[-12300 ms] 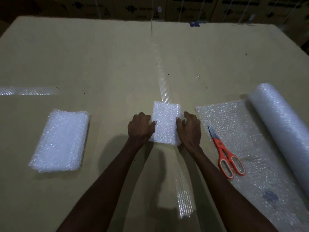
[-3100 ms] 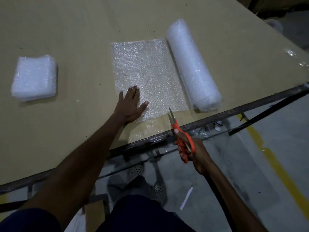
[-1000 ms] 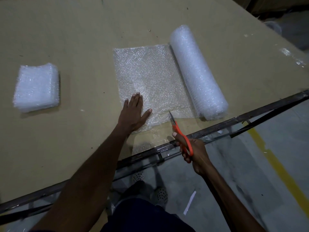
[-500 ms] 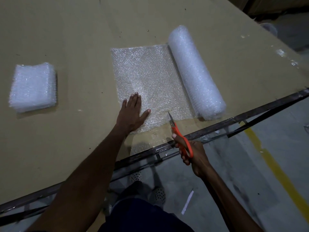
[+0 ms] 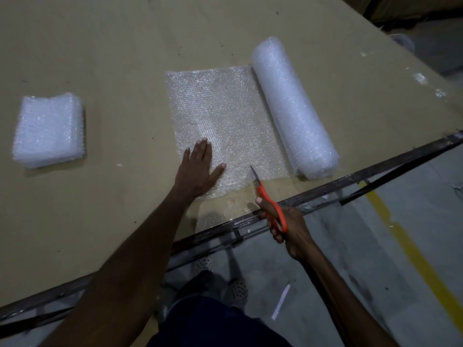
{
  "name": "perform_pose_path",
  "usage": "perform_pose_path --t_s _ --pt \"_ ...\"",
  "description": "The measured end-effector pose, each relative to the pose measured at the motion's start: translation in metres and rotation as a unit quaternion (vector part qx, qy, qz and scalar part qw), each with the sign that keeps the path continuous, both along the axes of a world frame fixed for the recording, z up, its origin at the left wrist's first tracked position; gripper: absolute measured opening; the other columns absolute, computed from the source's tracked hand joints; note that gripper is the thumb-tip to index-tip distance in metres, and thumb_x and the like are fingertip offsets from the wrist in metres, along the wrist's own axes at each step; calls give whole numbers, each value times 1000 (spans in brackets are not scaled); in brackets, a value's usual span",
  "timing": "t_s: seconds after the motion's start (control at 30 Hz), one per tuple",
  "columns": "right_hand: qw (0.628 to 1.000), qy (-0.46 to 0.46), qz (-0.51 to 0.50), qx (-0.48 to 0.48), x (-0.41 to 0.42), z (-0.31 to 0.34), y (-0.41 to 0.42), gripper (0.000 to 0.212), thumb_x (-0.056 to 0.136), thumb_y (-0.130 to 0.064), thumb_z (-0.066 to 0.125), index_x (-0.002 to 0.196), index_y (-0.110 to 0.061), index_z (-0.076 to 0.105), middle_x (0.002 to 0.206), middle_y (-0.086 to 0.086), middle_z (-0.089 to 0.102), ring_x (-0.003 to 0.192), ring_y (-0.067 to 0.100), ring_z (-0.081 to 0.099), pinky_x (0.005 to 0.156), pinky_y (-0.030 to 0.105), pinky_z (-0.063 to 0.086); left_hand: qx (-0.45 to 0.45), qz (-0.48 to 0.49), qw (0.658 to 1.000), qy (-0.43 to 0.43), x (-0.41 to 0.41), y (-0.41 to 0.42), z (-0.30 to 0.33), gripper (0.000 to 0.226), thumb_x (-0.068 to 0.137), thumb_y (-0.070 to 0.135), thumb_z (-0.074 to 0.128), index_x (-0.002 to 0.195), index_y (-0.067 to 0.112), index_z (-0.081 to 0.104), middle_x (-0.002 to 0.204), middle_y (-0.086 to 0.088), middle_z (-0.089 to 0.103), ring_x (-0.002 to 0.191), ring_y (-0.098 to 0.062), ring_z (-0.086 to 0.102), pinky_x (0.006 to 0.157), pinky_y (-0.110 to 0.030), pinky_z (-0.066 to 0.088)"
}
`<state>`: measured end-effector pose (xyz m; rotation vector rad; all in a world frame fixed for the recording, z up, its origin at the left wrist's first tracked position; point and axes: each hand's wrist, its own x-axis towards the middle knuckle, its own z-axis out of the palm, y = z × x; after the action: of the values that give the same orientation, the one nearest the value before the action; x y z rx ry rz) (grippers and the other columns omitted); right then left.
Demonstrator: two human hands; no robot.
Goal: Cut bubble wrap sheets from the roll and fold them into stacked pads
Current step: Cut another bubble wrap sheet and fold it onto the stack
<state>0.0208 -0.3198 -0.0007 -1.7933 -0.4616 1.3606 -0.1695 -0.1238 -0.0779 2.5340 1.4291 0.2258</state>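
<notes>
From the head view, very little has shifted in the last second. My left hand (image 5: 198,169) lies where it was, flat and fingers straight, pressing the near left corner of the unrolled clear bubble wrap sheet (image 5: 225,121) at centre frame. My right hand (image 5: 288,226) grips the orange-handled scissors (image 5: 269,201) just right of lower centre, fingers curled through the loops. The blades look nearly closed, with the tip at the sheet's near edge, a little right of my left thumb. Compared with three seconds ago the tip has crept forward from the tabletop's edge to the wrap itself — that is the real change.

I read this as the cut about to begin, not yet under way: I can see no slit in the sheet, though the film is too glittery to be sure. The white cylindrical bubble wrap roll (image 5: 293,108) lies right of centre, joined to the sheet along its left side. The stack of folded white bubble wrap pads (image 5: 48,128) sits well apart at the left of the frame on the tan cardboard-covered tabletop (image 5: 112,58) — so at least some pads are finished, and this sheet would be the next one. The line of cut should run up the frame, beside the roll.
</notes>
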Motion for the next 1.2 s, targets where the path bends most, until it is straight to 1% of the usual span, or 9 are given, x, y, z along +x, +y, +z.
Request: perform_pose_path --t_s 0.13,0.27,0.37,0.47,0.57,0.73,0.9,1.1,1.2 --pt "1000 -6 -6 -2 3 -3 -5 50 76 -41 87 91 4 71 55 6 52 40 12 40 37 19 27 1 4 1000 1 0 0 0 90 95 68 13 157 2 18 166 -15 10 154 -27 7 123 -50 8" --pt "1000 -3 -3 3 1 1 1 50 73 -49 87 82 -2 72 60 9 52 43 14 40 41 22 27 3 2 1000 4 0 0 -1 89 96 67 13 157 2 17 166 -15 9 154 -26 6 124 -50 7" --pt "1000 0 -1 7 0 1 7 46 76 -46 86 80 -2 71 57 7 52 40 12 41 38 20 27 0 1 1000 3 0 1 -1 90 96 68 12 158 3 15 166 -14 8 154 -25 4 124 -49 5" --pt "1000 1 2 19 2 -4 3 48 75 -40 87 85 4 72 54 6 50 37 11 39 37 18 24 0 3 1000 2 0 1 -2 90 96 68 12 158 3 15 167 -14 7 154 -25 3 124 -49 4" --pt "1000 -3 -2 22 4 -7 0 60 77 -40 86 93 16 69 54 6 50 38 12 39 39 19 24 -4 4 1000 2 0 1 -2 89 97 69 12 158 4 13 167 -13 6 154 -24 2 124 -48 3" --pt "1000 -6 4 10 0 2 15 51 75 -49 86 81 -1 71 57 7 51 42 13 40 40 21 25 -3 3 1000 -2 1 1 -1 91 95 69 12 158 3 15 167 -14 7 154 -25 3 124 -48 4" --pt "1000 -12 7 23 3 -6 14 44 78 -39 87 84 1 68 50 3 50 36 10 38 36 17 25 -6 5 1000 -4 1 0 -1 93 93 71 9 158 4 13 167 -13 5 154 -23 1 123 -46 1" --pt "1000 -11 14 11 2 0 20 47 76 -49 86 75 -5 69 56 5 52 41 12 41 39 19 26 -5 5 1000 3 1 1 -1 92 94 70 11 158 4 12 167 -13 6 154 -23 2 123 -46 2" --pt "1000 -10 10 10 1 -1 26 45 77 -46 86 79 -4 70 55 5 54 39 10 41 37 17 27 -4 3 1000 5 0 1 -1 90 96 69 12 158 4 12 167 -13 5 154 -24 2 123 -47 2"
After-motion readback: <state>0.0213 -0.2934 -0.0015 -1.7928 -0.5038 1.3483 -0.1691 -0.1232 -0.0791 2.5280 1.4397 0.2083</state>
